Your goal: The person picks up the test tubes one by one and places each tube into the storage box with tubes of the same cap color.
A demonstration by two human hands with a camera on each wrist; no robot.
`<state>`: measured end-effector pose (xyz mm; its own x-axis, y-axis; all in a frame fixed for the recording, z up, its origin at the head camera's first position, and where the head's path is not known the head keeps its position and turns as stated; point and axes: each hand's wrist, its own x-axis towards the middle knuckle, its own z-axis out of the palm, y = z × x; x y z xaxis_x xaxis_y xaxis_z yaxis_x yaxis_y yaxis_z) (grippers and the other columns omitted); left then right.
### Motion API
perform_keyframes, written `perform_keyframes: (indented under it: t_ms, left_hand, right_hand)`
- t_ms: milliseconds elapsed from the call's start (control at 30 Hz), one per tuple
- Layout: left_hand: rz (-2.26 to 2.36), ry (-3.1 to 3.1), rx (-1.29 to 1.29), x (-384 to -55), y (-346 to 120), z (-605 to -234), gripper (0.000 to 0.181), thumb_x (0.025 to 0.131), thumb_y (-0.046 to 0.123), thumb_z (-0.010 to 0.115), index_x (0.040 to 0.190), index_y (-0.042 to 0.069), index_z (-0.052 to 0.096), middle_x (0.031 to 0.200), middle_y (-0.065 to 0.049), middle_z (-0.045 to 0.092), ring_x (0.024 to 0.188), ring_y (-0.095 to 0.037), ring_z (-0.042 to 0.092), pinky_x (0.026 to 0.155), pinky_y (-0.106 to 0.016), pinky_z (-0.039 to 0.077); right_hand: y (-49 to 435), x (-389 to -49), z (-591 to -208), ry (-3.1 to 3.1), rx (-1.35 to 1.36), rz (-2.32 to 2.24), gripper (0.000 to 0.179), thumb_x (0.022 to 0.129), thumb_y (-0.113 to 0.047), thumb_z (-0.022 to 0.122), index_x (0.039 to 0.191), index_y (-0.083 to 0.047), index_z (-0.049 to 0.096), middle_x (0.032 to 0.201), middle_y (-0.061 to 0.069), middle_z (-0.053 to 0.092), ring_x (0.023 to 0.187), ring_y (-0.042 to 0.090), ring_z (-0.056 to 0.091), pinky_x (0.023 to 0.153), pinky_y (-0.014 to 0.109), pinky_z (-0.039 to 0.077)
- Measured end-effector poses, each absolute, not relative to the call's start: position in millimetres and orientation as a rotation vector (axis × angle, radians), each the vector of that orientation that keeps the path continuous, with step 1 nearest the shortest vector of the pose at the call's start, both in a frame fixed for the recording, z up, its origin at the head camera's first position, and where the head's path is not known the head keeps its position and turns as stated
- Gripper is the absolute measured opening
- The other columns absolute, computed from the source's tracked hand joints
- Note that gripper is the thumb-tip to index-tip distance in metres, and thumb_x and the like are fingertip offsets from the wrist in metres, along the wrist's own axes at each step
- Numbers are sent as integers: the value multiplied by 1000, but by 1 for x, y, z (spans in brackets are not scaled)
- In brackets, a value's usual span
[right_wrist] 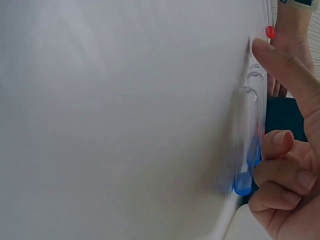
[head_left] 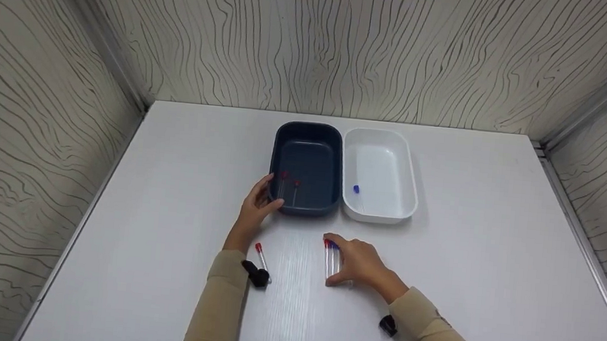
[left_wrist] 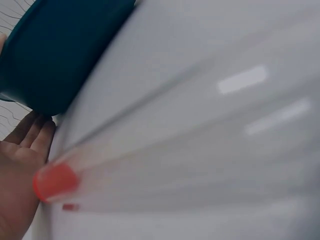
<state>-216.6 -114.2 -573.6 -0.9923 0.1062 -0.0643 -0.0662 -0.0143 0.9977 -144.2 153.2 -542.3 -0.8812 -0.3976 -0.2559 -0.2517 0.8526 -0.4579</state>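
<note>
My left hand (head_left: 253, 210) holds the near left corner of the dark blue bin (head_left: 308, 211), thumb at the front rim, fingers along the side. Two red-capped test tubes lie inside that bin. A loose red-capped test tube (head_left: 261, 256) rests on the table beside my left wrist; its red cap (left_wrist: 56, 181) looms close in the left wrist view. My right hand (head_left: 362, 262) spans a row of test tubes, pinching the leftmost red-capped test tube (head_left: 326, 263) lengthwise between forefinger and thumb. Blue-capped test tubes (right_wrist: 245, 150) lie alongside, partly hidden by the hand.
Right beside the dark blue bin stands a white bin (head_left: 411, 204), with one blue-capped test tube (head_left: 356, 189) in it. Both bins are near the back edge of the white table (head_left: 156, 223). Patterned panels (head_left: 314, 45) enclose the back and sides.
</note>
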Motion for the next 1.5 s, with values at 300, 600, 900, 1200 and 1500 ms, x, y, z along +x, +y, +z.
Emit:
perform_keyframes:
  t_ms: [300, 600, 900, 1200, 1500]
  left_hand:
    - [2112, 2108, 54, -210, -115, -554, 72, 88, 18, 70, 150, 17, 33, 158, -17, 30, 149, -34, 27, 123, -46, 25]
    - [2151, 2109, 23, -221, -113, -579, 71, 88, 19, 70, 149, 25, 35, 158, -12, 31, 149, -30, 28, 123, -44, 23]
    - [2171, 2132, 27, -221, -113, -580, 70, 86, 20, 72, 147, 25, 39, 155, -10, 37, 146, -28, 33, 122, -43, 26]
    - [2167, 2088, 23, -220, -115, -576, 72, 87, 17, 71, 150, 22, 35, 158, -13, 31, 149, -30, 27, 124, -43, 22]
    - [2139, 2058, 15, -210, -115, -554, 71, 88, 17, 70, 149, 20, 35, 160, -13, 27, 150, -30, 26, 124, -43, 23]
  right_hand:
    - [152, -143, -542, 2710, -585, -605, 90, 56, -36, 92, 134, -17, 51, 106, 13, 71, 88, 24, 64, 85, 46, 52]
    - [150, -144, -538, 2690, -543, -600, 94, 55, -34, 92, 137, -15, 50, 112, 15, 70, 96, 30, 65, 90, 48, 52]
    - [151, -146, -537, 2677, -573, -639, 93, 57, -35, 91, 137, -16, 48, 111, 12, 69, 94, 27, 65, 88, 47, 52]
    - [150, -149, -526, 2701, -614, -706, 94, 57, -38, 91, 138, -19, 46, 65, -6, 50, 61, 8, 40, 56, 22, 31]
    - [147, -148, -512, 2693, -610, -779, 91, 58, -36, 91, 136, -17, 48, 66, -9, 45, 61, 7, 37, 54, 20, 27]
